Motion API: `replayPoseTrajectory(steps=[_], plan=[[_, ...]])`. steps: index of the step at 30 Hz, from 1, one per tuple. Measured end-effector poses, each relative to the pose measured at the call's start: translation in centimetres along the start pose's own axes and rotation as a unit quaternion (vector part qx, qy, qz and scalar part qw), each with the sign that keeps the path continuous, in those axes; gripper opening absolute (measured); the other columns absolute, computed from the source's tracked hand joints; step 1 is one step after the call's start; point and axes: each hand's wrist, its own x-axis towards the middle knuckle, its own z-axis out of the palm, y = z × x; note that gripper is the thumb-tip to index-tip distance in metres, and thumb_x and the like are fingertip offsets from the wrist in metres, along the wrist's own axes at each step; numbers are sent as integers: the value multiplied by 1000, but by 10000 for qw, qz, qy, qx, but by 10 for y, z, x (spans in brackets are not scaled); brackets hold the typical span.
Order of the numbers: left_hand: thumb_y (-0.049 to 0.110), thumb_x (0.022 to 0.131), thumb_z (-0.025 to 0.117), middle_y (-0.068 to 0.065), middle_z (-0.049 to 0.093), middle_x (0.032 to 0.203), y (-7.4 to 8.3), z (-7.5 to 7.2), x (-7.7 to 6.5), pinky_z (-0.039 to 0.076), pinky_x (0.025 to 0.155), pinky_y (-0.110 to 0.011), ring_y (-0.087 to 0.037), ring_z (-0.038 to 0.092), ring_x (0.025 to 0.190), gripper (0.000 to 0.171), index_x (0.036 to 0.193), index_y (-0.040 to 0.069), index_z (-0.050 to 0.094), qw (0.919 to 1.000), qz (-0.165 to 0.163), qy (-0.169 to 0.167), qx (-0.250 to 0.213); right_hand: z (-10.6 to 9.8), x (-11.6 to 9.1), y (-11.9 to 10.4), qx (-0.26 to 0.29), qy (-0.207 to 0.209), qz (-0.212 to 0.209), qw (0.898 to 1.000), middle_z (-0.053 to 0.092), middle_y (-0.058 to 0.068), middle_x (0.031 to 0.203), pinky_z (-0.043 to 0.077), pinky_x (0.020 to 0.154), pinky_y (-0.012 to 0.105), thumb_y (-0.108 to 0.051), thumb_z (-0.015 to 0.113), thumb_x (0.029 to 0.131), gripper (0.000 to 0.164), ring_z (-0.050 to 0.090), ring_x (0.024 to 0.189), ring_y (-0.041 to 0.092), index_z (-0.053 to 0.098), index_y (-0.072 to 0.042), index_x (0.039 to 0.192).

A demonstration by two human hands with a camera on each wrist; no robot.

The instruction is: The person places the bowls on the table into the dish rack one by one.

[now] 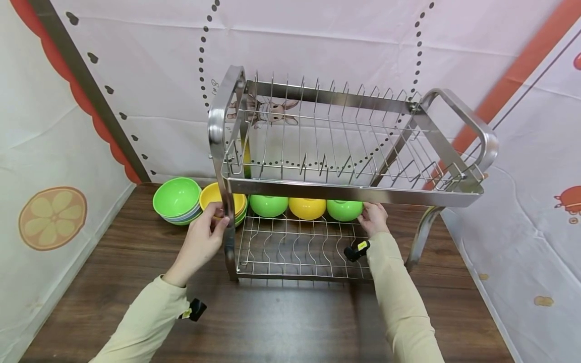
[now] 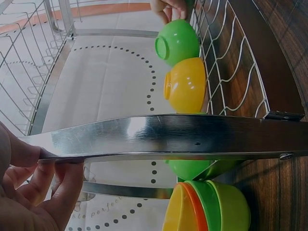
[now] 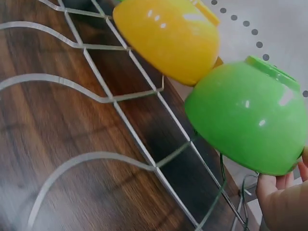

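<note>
My left hand (image 1: 199,246) grips the left front post (image 2: 144,137) of a two-tier metal dish rack (image 1: 354,194), thumb on one side and fingers on the other. At the right end of the row on the lower tier, my right hand (image 1: 375,221) holds the rim of an upside-down green bowl (image 3: 250,118). Its fingertips are partly hidden behind that bowl. Beside it, a yellow bowl (image 1: 307,208) sits upside down, and another green bowl (image 1: 269,205) stands further left. All three lean at the back of the lower wire shelf (image 1: 290,247).
Left of the rack, a stack topped by a green bowl (image 1: 177,197) stands upright on the wooden table (image 1: 290,322). Next to it, a stack with a yellow bowl (image 1: 213,197) on top is partly behind the post. The upper wire tier (image 1: 336,136) overhangs the bowls. A printed cloth (image 1: 317,30) hangs behind.
</note>
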Motion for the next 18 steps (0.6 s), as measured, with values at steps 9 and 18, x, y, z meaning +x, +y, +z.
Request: replayPoseTrajectory(steps=[9, 18], plan=[[-1, 85, 55, -16, 61, 89, 0, 0, 0, 46, 64, -34, -26, 60, 75, 21, 106, -1, 52, 10000, 55, 30, -25, 22, -25, 0, -810, 697, -1612, 9811, 45, 3, 76, 48, 61, 27, 11, 59, 74, 17, 47, 65, 13, 47, 0, 69], [-2, 85, 55, -15, 61, 89, 0, 0, 0, 46, 63, -32, -25, 60, 75, 21, 106, -1, 52, 10000, 41, 14, -66, 56, -96, -5, -3399, 571, -1583, 9253, 41, 5, 98, 42, 68, 17, 0, 64, 72, 24, 42, 81, 12, 51, 2, 93]])
